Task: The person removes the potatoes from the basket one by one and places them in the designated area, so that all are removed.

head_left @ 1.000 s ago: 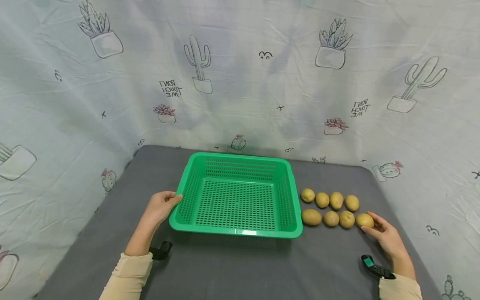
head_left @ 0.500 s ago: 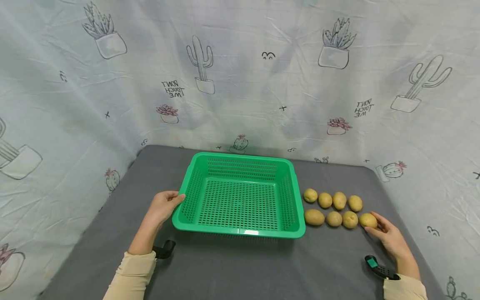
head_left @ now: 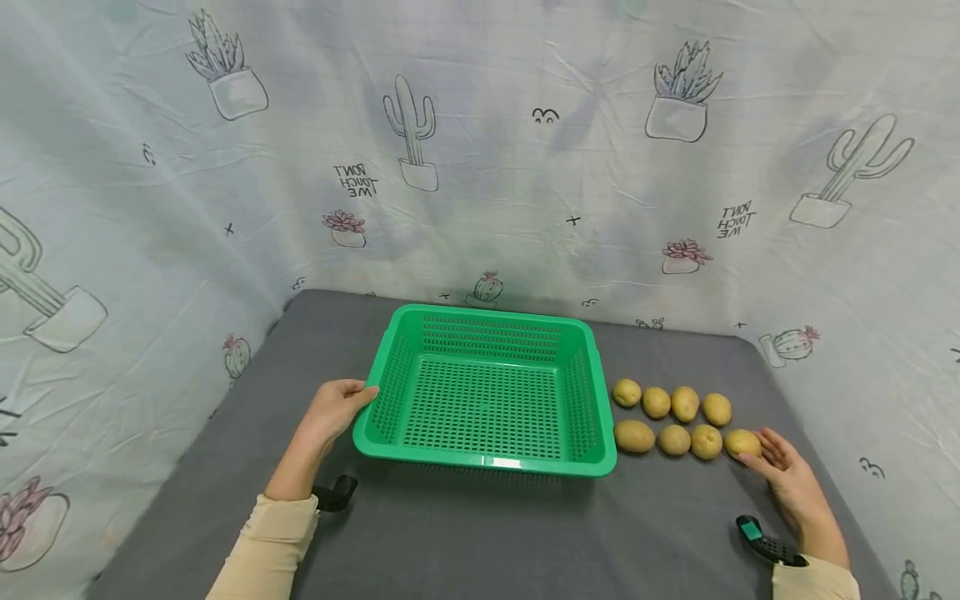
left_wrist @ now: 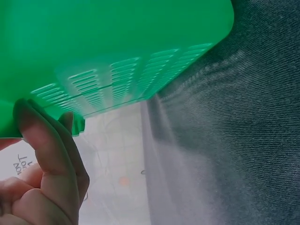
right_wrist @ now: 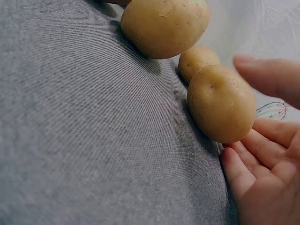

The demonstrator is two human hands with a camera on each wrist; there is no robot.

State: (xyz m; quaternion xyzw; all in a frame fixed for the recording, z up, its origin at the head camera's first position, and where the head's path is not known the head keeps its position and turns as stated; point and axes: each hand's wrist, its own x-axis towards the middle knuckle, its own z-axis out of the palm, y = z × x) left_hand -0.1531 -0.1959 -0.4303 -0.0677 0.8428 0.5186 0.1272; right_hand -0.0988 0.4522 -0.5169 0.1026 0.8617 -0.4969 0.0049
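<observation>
My left hand [head_left: 335, 412] pinches the left rim of an empty green plastic basket [head_left: 450, 457]. In the left wrist view, bent fingers [left_wrist: 49, 145] are hooked at the edge of its slotted wall. My right hand [head_left: 791, 475] is beside the rightmost front potato [head_left: 742, 444], thumb and fingers spread about it. From the right wrist, that potato [right_wrist: 222, 105] rests on the cloth; the fingertips reach its near side and the thumb stands off it. Several yellow-brown potatoes [head_left: 686, 404] lie in two rows right of the basket.
A dark grey cloth [head_left: 480, 533] covers the table. Pale fabric with cactus drawings [head_left: 487, 167] hangs behind and at both sides. Black cameras are strapped at both wrists, the right one [head_left: 768, 542] with a teal patch.
The whole head view has shifted slightly to the right. My right hand's fingers have drawn back a little from the end potato. My left hand keeps its hold on the rim.
</observation>
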